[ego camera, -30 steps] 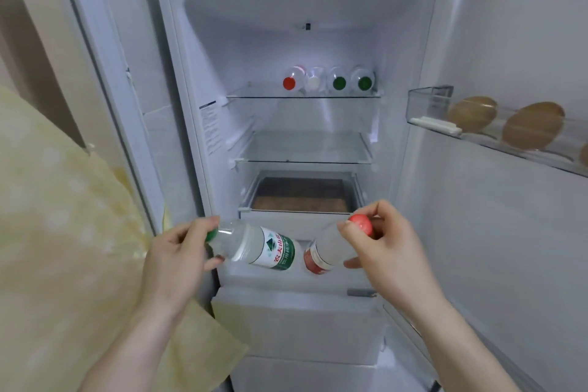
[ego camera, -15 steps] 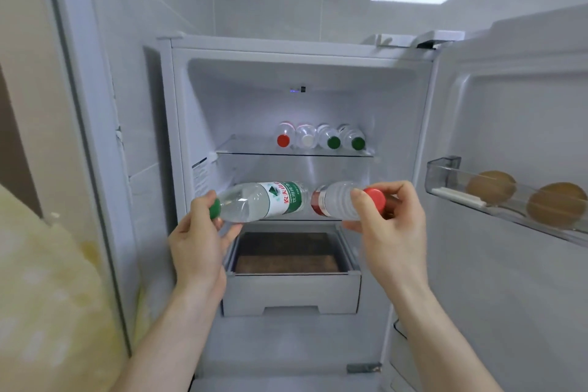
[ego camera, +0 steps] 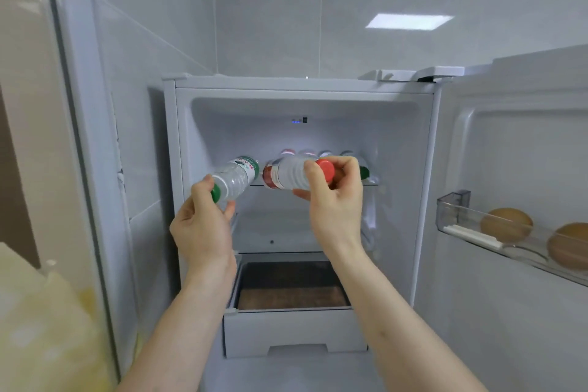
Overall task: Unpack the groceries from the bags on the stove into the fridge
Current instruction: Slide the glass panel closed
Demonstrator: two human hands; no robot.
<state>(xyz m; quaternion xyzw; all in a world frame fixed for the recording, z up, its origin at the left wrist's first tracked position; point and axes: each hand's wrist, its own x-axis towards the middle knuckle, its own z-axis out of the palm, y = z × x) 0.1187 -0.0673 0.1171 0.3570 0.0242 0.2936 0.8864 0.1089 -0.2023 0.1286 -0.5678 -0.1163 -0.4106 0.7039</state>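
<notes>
left hand [ego camera: 203,226]: I see it gripping the green-capped bottle [ego camera: 234,180] at the cap end; fingers curled round the neck; bottle lies roughly level, base pointing into the fridge [ego camera: 305,124]
right hand [ego camera: 337,200]: wrapped round the red-capped bottle [ego camera: 288,178] near its cap; thumb under, fingers over; bottle level too, base inward
bottle positions: both at the front edge of the top shelf [ego camera: 370,184]; bases nearly side by side, green one on the left; I can't tell whether either one touches the shelf
top shelf: a row of stored bottles [ego camera: 307,153] lies behind the held pair, mostly hidden by them; one green cap [ego camera: 363,172] shows past the right hand
drawer [ego camera: 292,332]: lowest in the compartment, white front, dark inside; well below both hands
door bin [ego camera: 509,242]: on the open door at right; clear plastic; two brown round items [ego camera: 506,224] in it, type unclear
lower left: blurred pale yellow fabric [ego camera: 47,328] at frame edge
</notes>
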